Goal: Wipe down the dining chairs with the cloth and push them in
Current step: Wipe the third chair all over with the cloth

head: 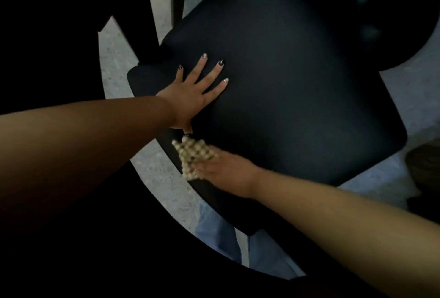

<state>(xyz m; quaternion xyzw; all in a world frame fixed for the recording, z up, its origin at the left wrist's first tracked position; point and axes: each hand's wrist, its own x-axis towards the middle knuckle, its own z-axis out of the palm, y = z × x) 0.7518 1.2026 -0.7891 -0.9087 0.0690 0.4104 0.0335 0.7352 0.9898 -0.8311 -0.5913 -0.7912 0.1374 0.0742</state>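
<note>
My left hand (190, 96) lies flat on the black chair seat (285, 83), fingers (200, 65) spread and straight. At the seat's near edge, my right hand (226, 174) grips the bunched waffle cloth (192, 155), fingers curled around it.

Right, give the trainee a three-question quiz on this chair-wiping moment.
1. True or false: the left hand lies flat, fingers spread, on the black chair seat.
2. Which hand holds the checked cloth? A) left B) right C) neither
3. Fill in: the floor under the chair looks pale and ____.

Key: 1 true; 2 B, the right hand; 3 speckled.
</note>
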